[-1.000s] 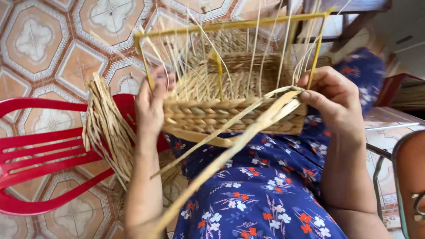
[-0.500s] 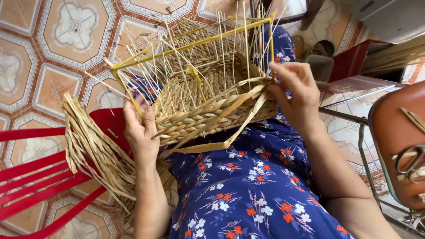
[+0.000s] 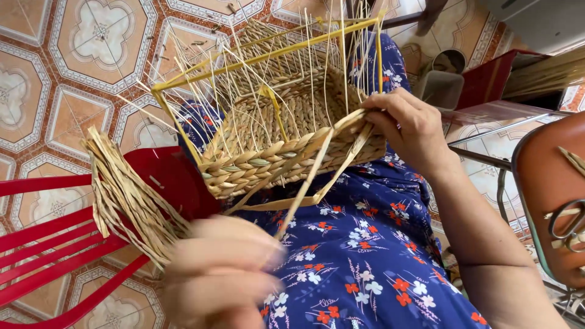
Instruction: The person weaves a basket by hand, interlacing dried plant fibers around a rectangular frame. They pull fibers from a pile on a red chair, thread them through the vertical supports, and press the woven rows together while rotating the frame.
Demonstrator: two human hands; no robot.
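Observation:
A half-woven straw basket [image 3: 286, 140] on a yellow wire frame rests on my lap, which is covered by a blue floral dress [image 3: 365, 256]. My right hand [image 3: 411, 125] pinches flat straw strands at the basket's right rim. My left hand [image 3: 222, 271] is blurred low in the frame, below the basket, its fingers curled around the long strand ends that trail down from the weave.
A bundle of dried straw strips [image 3: 128, 198] lies across a red plastic chair [image 3: 67, 244] at the left. Patterned floor tiles [image 3: 73, 55] lie behind. At the right edge stand an orange-brown seat with scissors [image 3: 570, 222] and a metal frame [image 3: 487, 131].
My left hand has left the basket's left side and dropped down toward me along the trailing strands. The basket has tilted and looks larger. My right hand keeps its hold at the rim.

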